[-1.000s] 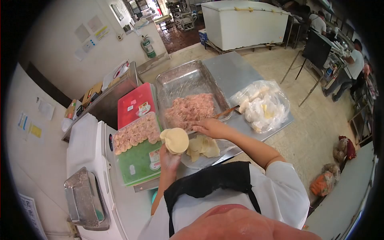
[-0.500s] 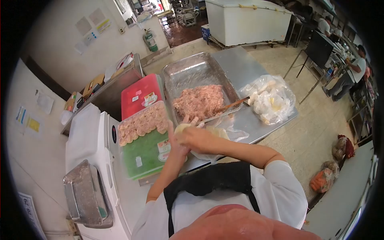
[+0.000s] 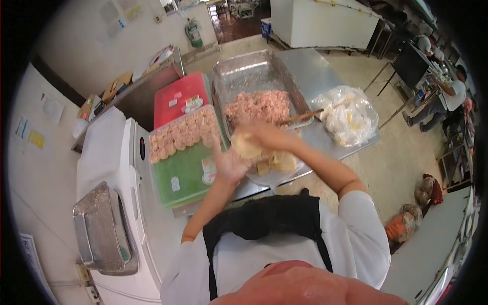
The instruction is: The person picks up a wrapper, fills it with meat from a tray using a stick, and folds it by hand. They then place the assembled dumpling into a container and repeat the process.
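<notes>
A pale, round, flat dough disc (image 3: 246, 146) is between the hands, above the near edge of the grey metal table (image 3: 315, 68) and just beside the meat tray. The left hand (image 3: 231, 165) is beneath and beside it, fingers spread rather than clenched, seemingly to give the disc a flat support. The right hand (image 3: 269, 136) reaches over it, but blur hides its fingertips, so I cannot tell whether they pinch the dough or only touch it. More pale dough pieces (image 3: 282, 161) lie on a clear plastic sheet (image 3: 264, 180) at the table's near edge, likely there for an easy reach. The deep rectangular metal tray (image 3: 254, 68), set toward the far edge, bears chunky pink ground meat (image 3: 259, 108) gathered at its near end, presumably to keep it close to the hands. A brown wooden stick-like utensil (image 3: 305, 116) leans over the tray's near right corner, its outer end toward the person's right. At the table's left end, a green-based flat plastic container (image 3: 178, 175) carries closely packed meat-topped pieces (image 3: 180, 133) along its far side; the near part shows green. Beyond it sits a red flat plastic container (image 3: 178, 99). A clear plastic bag of whitish contents (image 3: 351, 117) rests by the table's right corner.
</notes>
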Motion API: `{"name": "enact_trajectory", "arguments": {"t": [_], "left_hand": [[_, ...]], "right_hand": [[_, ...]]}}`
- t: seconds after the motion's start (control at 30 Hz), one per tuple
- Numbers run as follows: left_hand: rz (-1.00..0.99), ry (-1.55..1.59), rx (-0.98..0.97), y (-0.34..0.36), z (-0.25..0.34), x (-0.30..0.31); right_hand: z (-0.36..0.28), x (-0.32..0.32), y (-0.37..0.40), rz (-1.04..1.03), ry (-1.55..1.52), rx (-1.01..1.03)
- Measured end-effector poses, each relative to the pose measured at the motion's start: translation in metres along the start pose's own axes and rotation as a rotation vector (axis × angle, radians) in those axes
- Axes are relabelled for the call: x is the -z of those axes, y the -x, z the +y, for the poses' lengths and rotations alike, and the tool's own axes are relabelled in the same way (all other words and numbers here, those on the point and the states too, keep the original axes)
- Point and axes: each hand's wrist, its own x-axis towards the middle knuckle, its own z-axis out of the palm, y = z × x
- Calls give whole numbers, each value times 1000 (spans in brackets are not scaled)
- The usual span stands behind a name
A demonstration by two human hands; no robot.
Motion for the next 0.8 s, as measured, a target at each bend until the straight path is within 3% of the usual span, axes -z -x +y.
{"name": "enact_trajectory", "arguments": {"t": [0.03,0.13,0.2,0.3,0.33,0.4,0.47,0.63,0.73,0.8], "left_hand": [[-35,-26,26,5,-1,-4],[-54,-33,-1,-5,-4,12],[-76,-70,-10,0,-9,18],[152,-142,-65,5,-10,22],[141,-194,-57,11,-10,16],[121,-297,-39,22,-5,-13],[172,-401,-213,25,-1,-30],[296,-708,-457,20,-10,-16],[317,-926,-455,18,-31,17],[352,-1430,-458,20,-41,21]], "right_hand": [[3,3,1,-24,92,-66],[-32,-29,1,-65,246,311],[-64,-36,6,-194,284,110],[15,-60,21,22,210,-93],[24,-27,27,179,159,8],[30,13,30,107,312,-75],[25,28,37,71,330,-170],[47,-19,53,133,-67,-106],[62,-50,73,-222,204,-344],[74,-62,83,-222,243,-322]]}}
